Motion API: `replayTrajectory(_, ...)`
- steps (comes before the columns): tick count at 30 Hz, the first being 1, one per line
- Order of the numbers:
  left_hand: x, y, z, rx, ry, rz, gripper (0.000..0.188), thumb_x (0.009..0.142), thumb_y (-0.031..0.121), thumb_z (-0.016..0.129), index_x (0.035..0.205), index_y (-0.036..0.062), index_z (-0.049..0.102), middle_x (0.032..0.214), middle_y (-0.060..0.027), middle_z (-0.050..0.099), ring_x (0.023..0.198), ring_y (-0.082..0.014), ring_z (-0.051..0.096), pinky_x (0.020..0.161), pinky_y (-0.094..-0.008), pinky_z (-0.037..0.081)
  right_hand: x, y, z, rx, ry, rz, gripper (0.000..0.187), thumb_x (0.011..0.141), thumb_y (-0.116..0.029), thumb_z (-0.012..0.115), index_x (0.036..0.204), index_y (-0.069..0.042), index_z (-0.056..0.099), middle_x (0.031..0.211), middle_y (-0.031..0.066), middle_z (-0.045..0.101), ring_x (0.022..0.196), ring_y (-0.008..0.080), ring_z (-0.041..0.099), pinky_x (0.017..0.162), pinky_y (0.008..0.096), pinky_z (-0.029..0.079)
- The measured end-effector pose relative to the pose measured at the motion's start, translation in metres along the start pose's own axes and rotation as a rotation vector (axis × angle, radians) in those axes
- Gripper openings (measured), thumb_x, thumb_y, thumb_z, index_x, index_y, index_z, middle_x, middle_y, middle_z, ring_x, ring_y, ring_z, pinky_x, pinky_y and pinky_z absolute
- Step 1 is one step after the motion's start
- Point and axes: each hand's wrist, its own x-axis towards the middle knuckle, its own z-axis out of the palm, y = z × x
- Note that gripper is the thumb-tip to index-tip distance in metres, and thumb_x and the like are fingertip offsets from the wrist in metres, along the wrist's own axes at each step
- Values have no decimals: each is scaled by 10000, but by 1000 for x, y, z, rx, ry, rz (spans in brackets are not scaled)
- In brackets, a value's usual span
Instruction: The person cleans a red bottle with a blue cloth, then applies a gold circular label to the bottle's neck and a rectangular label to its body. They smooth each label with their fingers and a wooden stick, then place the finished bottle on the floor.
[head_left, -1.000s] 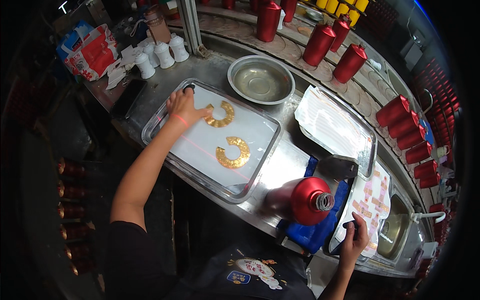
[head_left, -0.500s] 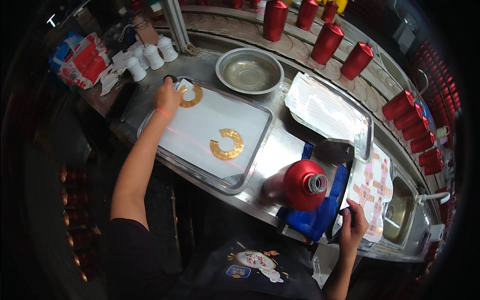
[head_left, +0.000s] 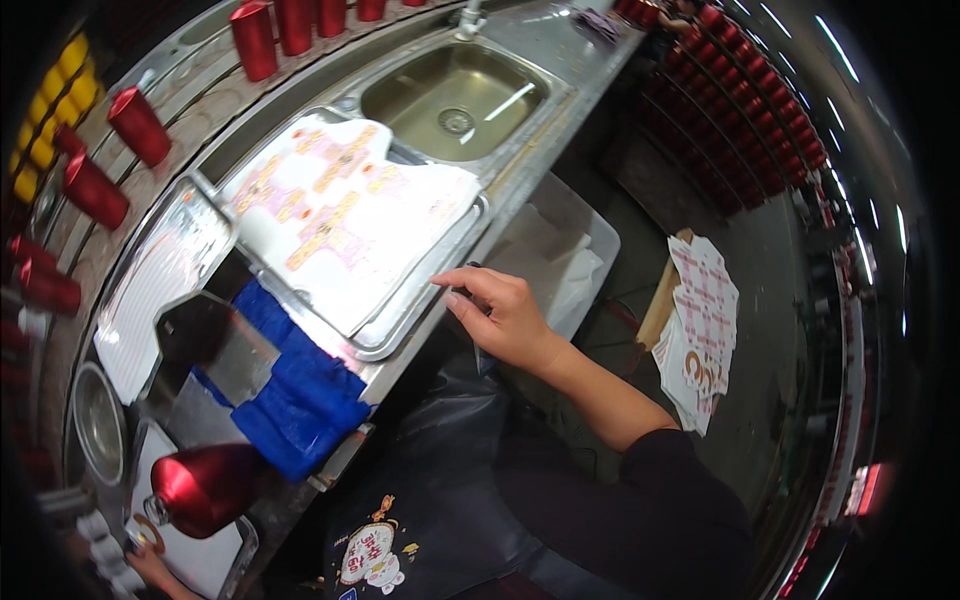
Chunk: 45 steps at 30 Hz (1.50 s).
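My right hand (head_left: 505, 318) is just off the front edge of a metal tray (head_left: 378, 340). Its curled fingers hold a small dark flat tool (head_left: 482, 358), mostly hidden by the hand. A stack of white decal sheets (head_left: 400, 240) with pink and gold patterns lies in that tray. Far to the lower left, my left hand (head_left: 152, 568) reaches the end of another tray holding a white sheet (head_left: 195, 555). Its fingertips are together beside a gold ring-shaped decal (head_left: 150, 530); what they pinch is too small to make out. Between the hands, a glossy red bottle (head_left: 205, 490) stands near a wet blue cloth (head_left: 300, 400).
A steel sink (head_left: 430, 105) lies beyond the sheets. Red bottles (head_left: 95, 190) line a slatted conveyor on the left. A metal bowl (head_left: 100, 425) and another tray (head_left: 160, 280) sit along the back. Patterned sheets (head_left: 700, 330) and a pale bin (head_left: 590, 240) are below the counter.
My view has swung right toward the sink and floor, so the left hand's tray now sits at the lower left. My right hand still holds the dark tool, near the sheet tray's edge.
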Motion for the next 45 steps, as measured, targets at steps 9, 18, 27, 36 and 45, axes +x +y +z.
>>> replayTrajectory(9, 54, 269, 78, -93, -142, 493, 382, 951, 181, 717, 1160, -100, 564, 929, -110, 699, 839, -188, 675, 752, -312, 546, -140, 129, -95, -336, 544, 570, 147, 907, -76, 684, 1035, -18, 727, 893, 68, 684, 606, 79, 538, 574, 244, 441)
replayTrajectory(18, 9, 390, 79, -119, -136, 639, 376, 948, 183, 719, 1150, -98, 569, 923, -111, 699, 833, -190, 675, 747, -315, 546, -380, 226, -225, -836, 1166, 1111, 194, 866, -170, 632, 969, -56, 751, 934, 185, 727, 896, 363, 697, 823, 432, 543)
replayTrajectory(27, -47, 469, 21, -177, -27, 736, 371, 946, 184, 721, 1139, -96, 574, 916, -112, 699, 827, -193, 675, 741, -318, 546, -559, 300, -359, -283, 1614, 1335, 481, 838, -190, 566, 1247, 51, 644, 1213, 230, 695, 1101, 369, 669, 916, 420, 507)
replayTrajectory(36, -85, 488, -41, -211, 113, 735, 365, 944, 186, 722, 1129, -94, 579, 909, -112, 699, 821, -195, 676, 735, -321, 547, -607, 355, -393, -371, 1558, 1603, 485, 874, -396, 731, 1077, 45, 732, 1126, 211, 731, 1099, 325, 664, 990, 412, 448)
replayTrajectory(45, -97, 519, -51, -189, 146, 772, 360, 942, 188, 724, 1119, -92, 584, 902, -113, 699, 815, -198, 676, 730, -324, 547, -604, 352, -398, -450, 1494, 1710, 466, 809, -362, 798, 981, 66, 730, 956, 190, 755, 951, 333, 720, 832, 385, 537)
